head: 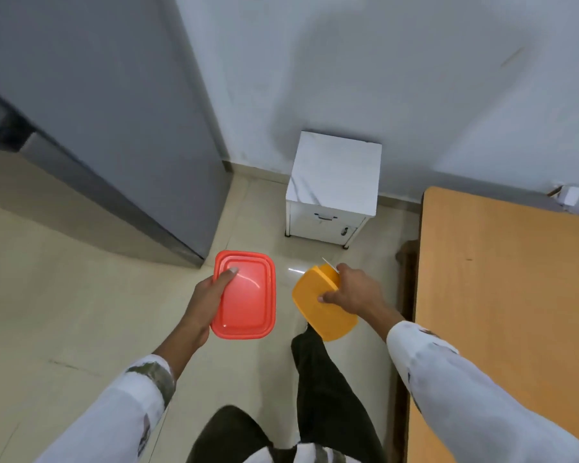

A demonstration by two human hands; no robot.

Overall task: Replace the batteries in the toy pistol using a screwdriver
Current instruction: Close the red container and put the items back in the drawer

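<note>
Gripping a red box (246, 295), the left hand (208, 292); right hand (355, 292) fingers clasp an unlabelled orange box (315, 302).

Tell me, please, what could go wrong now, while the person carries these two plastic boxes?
1. The left hand holds the red rectangular plastic container only at one edge, thumb on the lid; it could tip or slip onto the tiled floor.
2. The right hand grips the tilted orange plastic container from above; anything loose inside may shift.
3. Both hands are full, and the wooden table edge is close on the right, so a bump is possible.
</note>
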